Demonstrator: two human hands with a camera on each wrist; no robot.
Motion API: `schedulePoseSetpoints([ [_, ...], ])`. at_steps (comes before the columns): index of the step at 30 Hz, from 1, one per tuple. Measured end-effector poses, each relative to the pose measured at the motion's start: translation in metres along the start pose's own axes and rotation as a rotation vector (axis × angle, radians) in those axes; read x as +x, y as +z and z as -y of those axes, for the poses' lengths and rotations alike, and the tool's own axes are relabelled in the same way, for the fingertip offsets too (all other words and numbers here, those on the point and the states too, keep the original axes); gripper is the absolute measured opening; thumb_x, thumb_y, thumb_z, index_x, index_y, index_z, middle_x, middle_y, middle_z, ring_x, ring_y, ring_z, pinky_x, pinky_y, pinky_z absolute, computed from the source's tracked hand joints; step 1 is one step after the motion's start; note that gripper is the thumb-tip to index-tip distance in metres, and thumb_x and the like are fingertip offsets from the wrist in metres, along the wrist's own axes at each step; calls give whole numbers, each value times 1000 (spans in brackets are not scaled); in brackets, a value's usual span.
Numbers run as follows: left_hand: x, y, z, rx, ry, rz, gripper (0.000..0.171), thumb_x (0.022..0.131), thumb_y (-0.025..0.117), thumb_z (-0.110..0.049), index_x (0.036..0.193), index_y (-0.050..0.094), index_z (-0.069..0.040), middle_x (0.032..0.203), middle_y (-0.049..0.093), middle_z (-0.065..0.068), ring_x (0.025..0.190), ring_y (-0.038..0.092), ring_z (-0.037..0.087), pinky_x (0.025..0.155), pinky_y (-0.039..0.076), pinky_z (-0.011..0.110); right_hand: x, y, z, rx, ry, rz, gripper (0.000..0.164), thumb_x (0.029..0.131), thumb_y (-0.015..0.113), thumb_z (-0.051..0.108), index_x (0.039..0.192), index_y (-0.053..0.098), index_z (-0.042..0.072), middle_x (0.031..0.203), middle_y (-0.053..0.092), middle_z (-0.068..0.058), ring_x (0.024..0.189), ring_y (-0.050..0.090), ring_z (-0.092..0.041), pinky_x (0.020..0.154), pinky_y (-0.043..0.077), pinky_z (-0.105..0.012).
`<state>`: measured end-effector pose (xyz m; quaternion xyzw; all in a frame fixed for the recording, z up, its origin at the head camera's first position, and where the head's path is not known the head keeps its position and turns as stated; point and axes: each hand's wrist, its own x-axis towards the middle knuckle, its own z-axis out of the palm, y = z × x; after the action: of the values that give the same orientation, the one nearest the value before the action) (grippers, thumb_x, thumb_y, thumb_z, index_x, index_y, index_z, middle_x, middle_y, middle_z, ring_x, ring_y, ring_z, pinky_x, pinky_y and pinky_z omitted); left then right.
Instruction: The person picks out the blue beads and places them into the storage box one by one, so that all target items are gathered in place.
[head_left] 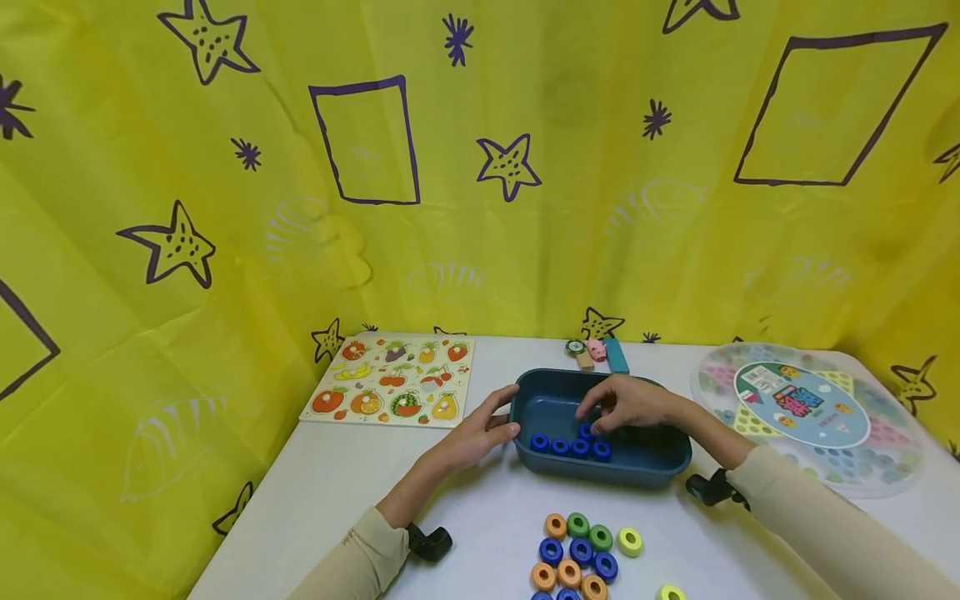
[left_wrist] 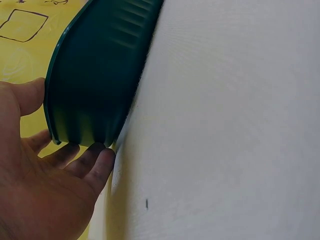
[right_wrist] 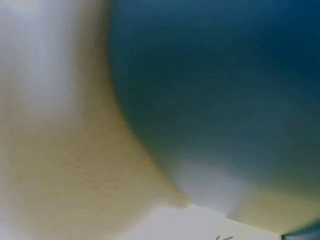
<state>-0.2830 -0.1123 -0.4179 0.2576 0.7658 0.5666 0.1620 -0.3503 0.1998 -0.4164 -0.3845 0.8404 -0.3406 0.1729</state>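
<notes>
**At the teal plastic tray (head_left: 637, 477), mid-worktop (head_left: 480, 525)**

Touching the tray's left end with the left grip (head_left: 472, 437), loosely spread. With the right grip (head_left: 626, 404) over blue rings (head_left: 581, 455) inside, cannot tell whether pinching. Leaving room between front edge and loose rings (head_left: 582, 562). Printed too small to read on the oval label (head_left: 828, 421).

Left hand (head_left: 474, 435) spread, right hand (head_left: 628, 402) bent downward

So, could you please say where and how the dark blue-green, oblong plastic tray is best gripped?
Probably by the two rounded short ends, from left and right at once: the tray is long and upright on the white table, its raised walls offering a hold; the left hand touches its left end.
</notes>
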Motion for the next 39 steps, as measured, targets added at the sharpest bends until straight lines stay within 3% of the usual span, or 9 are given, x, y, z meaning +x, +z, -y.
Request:
schedulePoseSetpoints([
  [4,0,0,1,-7,8,4,60,97,51,-18,148,20,-13,150,21,13,128,36,35,99,36,44,-14,1,20,-1,-32,-105,26,81,73,26,104,70,14,86,65,1,67,57,-14,56,45,-24],
  [7,1,-1,2,-3,5,3,60,97,51,-19,148,20,-15,151,21,11,128,36,34,99,37,43,-30,7,45,27,-112,-162,23,82,73,19,103,69,13,81,64,0,65,57,-15,53,45,-25],
  [12,1,-1,4,-14,9,4,60,97,51,-19,148,21,-15,151,21,11,128,36,34,99,37,43,-61,33,73,101,-183,-160,21,82,72,14,102,68,16,83,64,1,63,58,-12,50,46,-25],
  [19,1,0,4,-6,4,4,61,97,51,-19,149,20,-15,151,20,11,128,36,34,99,37,42,-91,69,94,118,-59,-113,19,81,73,20,100,70,22,90,68,4,61,56,-6,50,45,-22],
  [23,0,-1,3,-1,-2,5,61,97,51,-19,148,20,-15,151,21,11,128,37,33,99,36,43,-100,85,97,211,37,-80,20,81,72,20,101,71,20,92,68,2,60,56,-7,50,45,-23],
  [30,1,-2,3,12,8,7,61,97,50,-20,149,19,-15,151,20,11,129,36,33,100,36,41,-102,111,92,361,133,-40,21,79,74,17,99,71,17,90,66,0,59,54,-6,49,45,-22],
  [39,2,-2,5,-4,9,13,61,97,51,-19,149,19,-15,151,20,11,129,36,33,100,35,42,-99,117,92,359,154,-40,19,80,73,18,99,71,18,91,66,2,60,55,-9,50,47,-24],
])
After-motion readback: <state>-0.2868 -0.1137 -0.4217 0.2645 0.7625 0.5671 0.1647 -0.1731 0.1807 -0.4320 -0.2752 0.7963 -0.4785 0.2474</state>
